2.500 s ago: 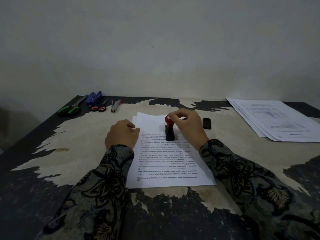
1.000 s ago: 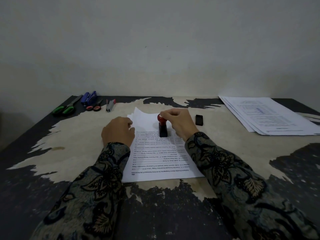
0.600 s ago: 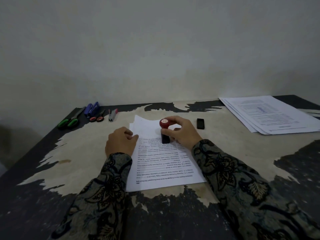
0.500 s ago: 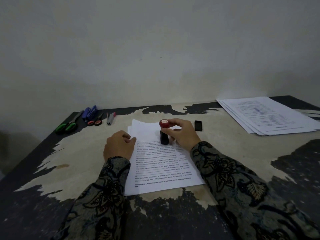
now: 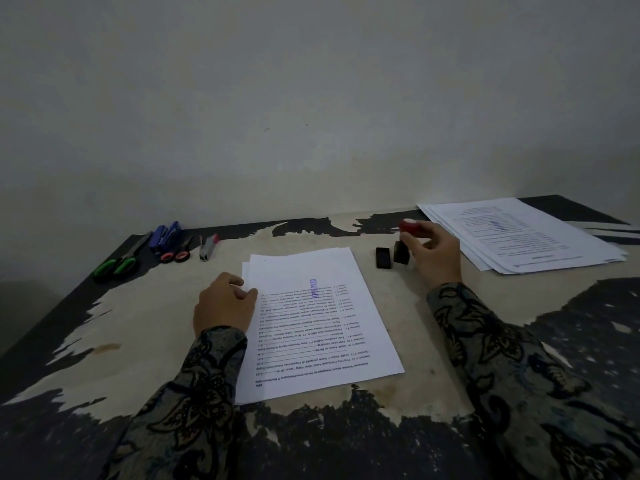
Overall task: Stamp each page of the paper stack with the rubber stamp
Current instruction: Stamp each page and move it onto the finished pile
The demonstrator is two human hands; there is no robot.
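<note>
I see the desk [image 5: 145, 327], its worn pale top running back to the wall, dark peeled edges at front and both sides. The paper stack [image 5: 318, 327] lies mid-desk, its near edge short of the front edge, a blue stamp mark [image 5: 314, 289] on the top page. A second pile of pages [image 5: 526, 237] sits at the far right corner, close to the right edge. My left hand [image 5: 223, 306] rests loosely curled on the stack's left edge, grasping nothing. My right hand [image 5: 434, 254] grips the rubber stamp [image 5: 404, 242] by its red knob, base on the desk between stack and pile, just beside a small black cap [image 5: 383, 258]. Scissors [image 5: 117, 259] and a stapler [image 5: 166, 235] line the far left edge; bare desk lies left of the stack.
</note>
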